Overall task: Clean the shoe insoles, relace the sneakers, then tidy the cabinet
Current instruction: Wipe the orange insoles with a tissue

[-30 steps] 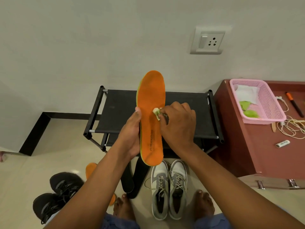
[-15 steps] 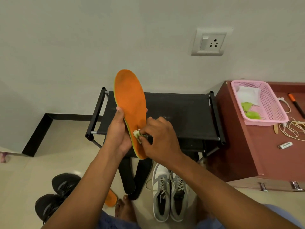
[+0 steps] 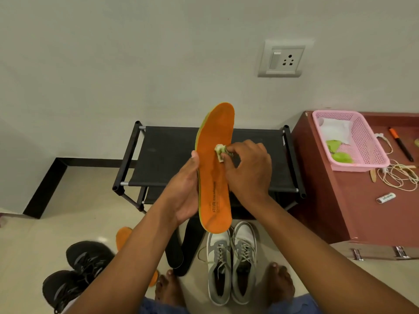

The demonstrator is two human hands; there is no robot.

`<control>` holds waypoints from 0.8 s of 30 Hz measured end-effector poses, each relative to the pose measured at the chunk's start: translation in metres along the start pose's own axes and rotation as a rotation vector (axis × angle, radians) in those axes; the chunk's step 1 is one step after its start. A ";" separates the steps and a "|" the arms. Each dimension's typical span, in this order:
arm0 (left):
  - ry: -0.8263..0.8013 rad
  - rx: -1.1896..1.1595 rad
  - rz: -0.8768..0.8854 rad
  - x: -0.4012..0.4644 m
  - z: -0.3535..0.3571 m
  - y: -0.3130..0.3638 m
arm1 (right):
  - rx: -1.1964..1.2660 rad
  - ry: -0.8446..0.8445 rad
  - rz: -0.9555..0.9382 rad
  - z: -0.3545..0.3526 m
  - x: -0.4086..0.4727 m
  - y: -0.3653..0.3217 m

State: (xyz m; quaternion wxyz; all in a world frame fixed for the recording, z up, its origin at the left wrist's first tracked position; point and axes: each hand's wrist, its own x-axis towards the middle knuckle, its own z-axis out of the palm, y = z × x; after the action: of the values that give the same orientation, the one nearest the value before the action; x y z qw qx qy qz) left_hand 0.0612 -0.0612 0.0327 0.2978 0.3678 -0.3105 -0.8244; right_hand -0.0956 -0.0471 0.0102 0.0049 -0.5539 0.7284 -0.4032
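Note:
My left hand [image 3: 183, 191] grips an orange insole [image 3: 215, 177] by its left edge, holding it upright over the black shoe rack [image 3: 163, 155]. My right hand [image 3: 248, 171] pinches a small crumpled wipe [image 3: 219, 151] and presses it on the insole's middle. On the floor lie a second orange insole [image 3: 122, 237], partly hidden by my left arm, two black insoles [image 3: 181, 250], a pair of grey and white sneakers [image 3: 231, 261] and a pair of black sneakers [image 3: 74, 273].
A red-brown cabinet [image 3: 353, 209] stands at the right. It carries a pink basket [image 3: 365, 143] with a white packet and green items, an orange-tipped pen [image 3: 400, 143], tangled cords [image 3: 400, 175] and a small white tube [image 3: 386, 197]. My bare feet are at the bottom edge.
The insole has swung back from a leftward tilt to nearly upright and moved right. My right hand with the wipe has moved up from the insole's lower part to its middle.

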 end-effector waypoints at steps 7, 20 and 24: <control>0.051 0.028 0.005 0.000 0.000 0.001 | 0.106 0.033 0.038 0.003 0.002 0.003; 0.144 -0.027 0.036 0.003 -0.010 0.004 | 0.074 -0.134 -0.237 0.014 -0.027 -0.028; 0.076 0.022 0.033 0.002 -0.004 0.002 | 0.016 -0.017 -0.168 0.004 -0.011 -0.020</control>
State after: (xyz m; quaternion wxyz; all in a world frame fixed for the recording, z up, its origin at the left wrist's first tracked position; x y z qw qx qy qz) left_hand 0.0635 -0.0648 0.0311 0.3188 0.3970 -0.3138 -0.8014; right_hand -0.0730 -0.0418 0.0145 -0.0186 -0.6165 0.6759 -0.4035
